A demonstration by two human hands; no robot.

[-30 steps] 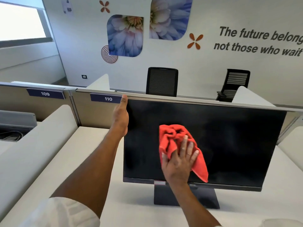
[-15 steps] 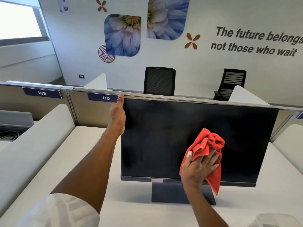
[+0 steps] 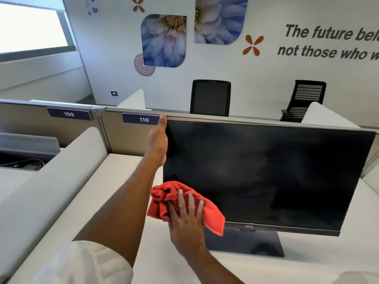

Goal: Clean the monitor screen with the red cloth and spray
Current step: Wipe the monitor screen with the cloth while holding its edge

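From the head camera: the right hand (image 3: 187, 219), fingers spread flat, presses the red cloth (image 3: 164, 201) against the monitor (image 3: 266, 173) at its seven o'clock corner; half a second ago it was wiping toward five o'clock, so the lower band looks covered in both directions; the left hand (image 3: 159, 140) still clamps the ten o'clock edge, steadying it; the dark screen shows faint smears; no spray bottle is visible.
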